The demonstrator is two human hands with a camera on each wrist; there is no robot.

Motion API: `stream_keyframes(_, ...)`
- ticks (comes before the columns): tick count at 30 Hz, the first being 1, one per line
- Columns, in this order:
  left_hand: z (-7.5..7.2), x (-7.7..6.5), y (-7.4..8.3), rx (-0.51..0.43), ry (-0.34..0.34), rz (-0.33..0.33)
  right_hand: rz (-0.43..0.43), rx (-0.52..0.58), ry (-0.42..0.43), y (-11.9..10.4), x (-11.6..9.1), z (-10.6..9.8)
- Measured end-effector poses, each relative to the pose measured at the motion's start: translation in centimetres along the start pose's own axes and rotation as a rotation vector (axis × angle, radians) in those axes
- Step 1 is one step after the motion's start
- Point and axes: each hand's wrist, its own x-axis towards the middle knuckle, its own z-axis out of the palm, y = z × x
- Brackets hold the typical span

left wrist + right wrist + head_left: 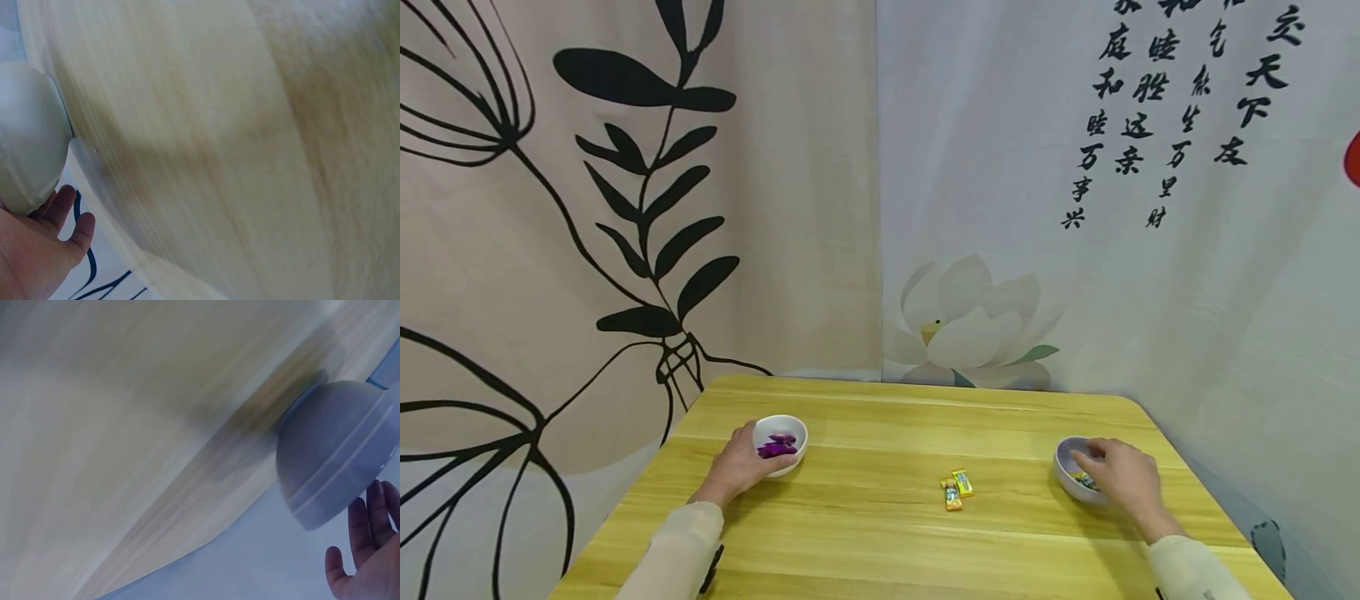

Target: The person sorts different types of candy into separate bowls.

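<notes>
A white bowl [802, 435] with several purple-wrapped pieces [777, 446] inside is at the left. My left hand [741, 463] holds its side, thumb across the near rim; the left wrist view shows the fingertips [84, 228] at the bowl's rim. On the right, a greyish bowl [1062, 473] contains small colourful wrapped pieces [1084, 480], partly hidden by my right hand [1123, 479]. That hand grips the rim, thumb over the inside, while the right wrist view shows fingers [375, 509] against the outside. Two wrapped candies, one yellow [962, 482] and one orange [952, 496], lie between the bowls.
Both bowls are at the wooden table [880, 550], whose rounded far corners show. Behind it hangs a cloth backdrop [805, 208] with plant drawings, a lotus flower and dark written characters.
</notes>
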Motion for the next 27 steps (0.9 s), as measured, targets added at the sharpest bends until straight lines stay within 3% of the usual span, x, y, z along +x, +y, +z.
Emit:
stream_keyframes(10,0.0,0.0,0.3,0.005,-0.008,-0.002,-0.06,0.068,0.058,-2.6,0.2,0.9)
stream_keyframes(19,0.0,0.0,0.2,0.001,-0.003,0.001,-0.075,0.131,0.018,-5.7,0.3,1.2)
stream_keyframes(27,0.0,-0.1,0.2,0.004,-0.011,-0.005,-0.144,0.119,0.004,-8.0,0.3,3.4)
